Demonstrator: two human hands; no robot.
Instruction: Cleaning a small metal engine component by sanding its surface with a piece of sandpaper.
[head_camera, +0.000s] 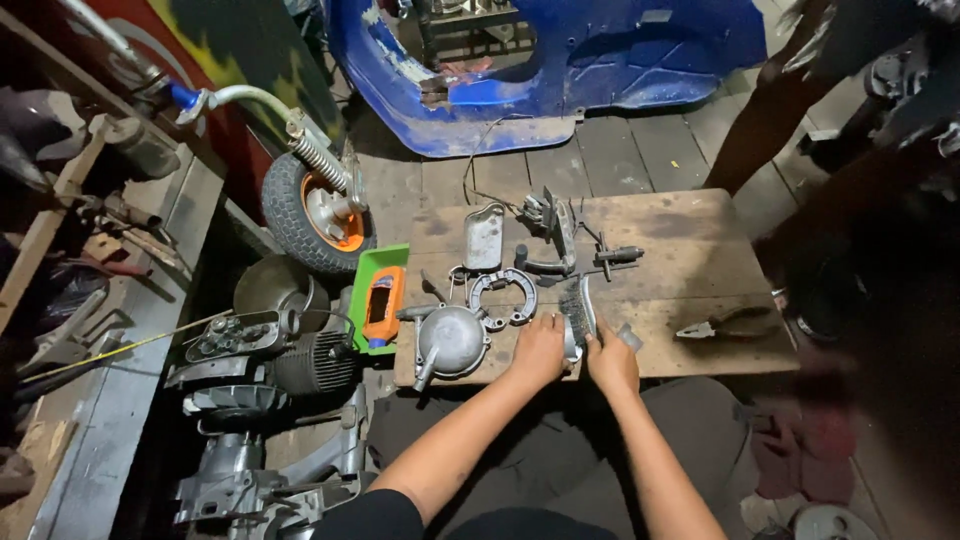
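Note:
My left hand (538, 352) and my right hand (612, 362) meet at the near edge of a low wooden board (690, 250). Between them they grip a curved metal part with a dark lining (577, 318), which looks like a brake shoe. The left hand holds its lower end; the right hand steadies it from the right. A round grey metal cover (448, 340) lies just left of my left hand. A ring of brake shoes (503, 296) lies beyond it.
A small metal tank (483, 237), levers (560, 235) and pliers (725, 325) lie on the board. A green tray with an orange bottle (383, 300), an engine (265, 365) and a wheel (315, 210) stand left. A blue scooter body (600, 60) is behind. Another person stands at right (800, 90).

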